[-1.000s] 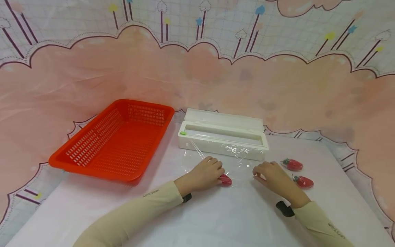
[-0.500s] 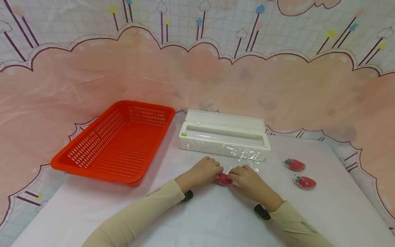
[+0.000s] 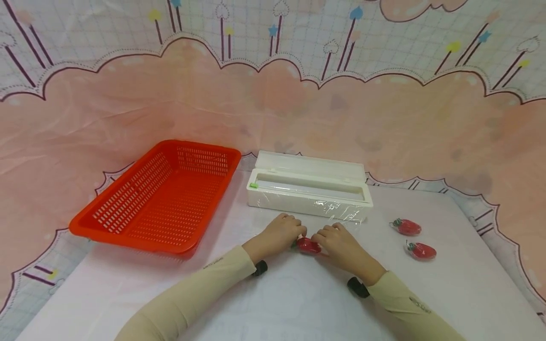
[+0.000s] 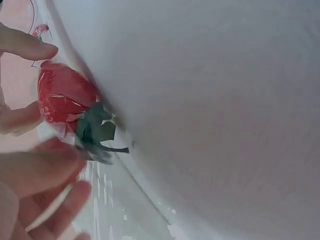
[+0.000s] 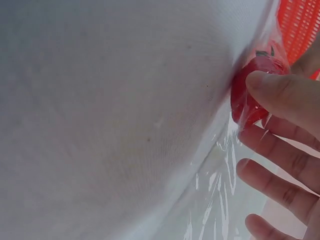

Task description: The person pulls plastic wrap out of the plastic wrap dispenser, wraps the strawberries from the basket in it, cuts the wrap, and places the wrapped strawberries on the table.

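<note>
A red strawberry with green leaves lies on the white table between the two hands, with clear cling film around it. My left hand pinches at its leafy end. In the left wrist view the strawberry shows its dark green leaves and a short stem, close to the left fingertips. My right hand holds the other end; in the right wrist view the right thumb lies over the film-covered fruit, with the index finger under it and the other fingers spread apart.
Behind the hands stands a white cling film box, its lid raised and film hanging over its front. A red basket is at the left. Two more film-wrapped strawberries, an upper one and a lower one, lie at the right.
The right hand has moved left from beside the two strawberries to the one at the left hand. The film sheet stretched from the box to the hands is now off the strawberry's far side.
</note>
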{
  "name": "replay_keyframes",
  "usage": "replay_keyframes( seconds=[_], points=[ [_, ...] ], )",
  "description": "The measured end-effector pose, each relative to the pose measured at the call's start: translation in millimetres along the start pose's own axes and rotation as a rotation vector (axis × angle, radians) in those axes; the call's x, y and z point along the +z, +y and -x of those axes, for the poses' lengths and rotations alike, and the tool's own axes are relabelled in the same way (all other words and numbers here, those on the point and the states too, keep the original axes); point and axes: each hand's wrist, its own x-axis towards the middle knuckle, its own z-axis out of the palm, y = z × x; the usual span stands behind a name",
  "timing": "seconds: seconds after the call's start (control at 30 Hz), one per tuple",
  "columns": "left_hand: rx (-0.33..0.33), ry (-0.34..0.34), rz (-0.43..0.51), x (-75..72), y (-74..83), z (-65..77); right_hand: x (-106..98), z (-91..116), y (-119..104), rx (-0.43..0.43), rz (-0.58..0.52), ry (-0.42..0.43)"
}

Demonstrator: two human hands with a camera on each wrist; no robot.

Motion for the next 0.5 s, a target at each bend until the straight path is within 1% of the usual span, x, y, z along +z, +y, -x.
replay_keyframes(
  seconds=[0.07,0.1,0.2,0.3,0.37,0.5],
  points=[
    [-0.028,0.019,-0.042,-0.8,1.1,2.5,1.0,-0.6,-0.2,0.006,-0.004,-0.012],
    [-0.031,0.032,-0.070,-1.8,2.1,4.2,1.2,-0.9,-0.4,0.010,-0.003,-0.021],
    [0.009,0.083,-0.153,-3.1,6.7,8.5,0.8,-1.3,-1.3,0.011,0.009,-0.030],
    [0.063,0.100,-0.199,-1.9,10.8,10.6,-0.4,-1.6,-1.8,0.016,0.007,-0.025],
    [0.068,0.090,-0.194,-1.2,12.5,10.5,-0.7,-2.0,-1.8,0.024,-0.004,-0.025],
    [0.038,0.046,-0.143,-1.8,13.5,7.3,-1.0,-3.3,-1.1,0.051,-0.035,-0.050]
  ],
)
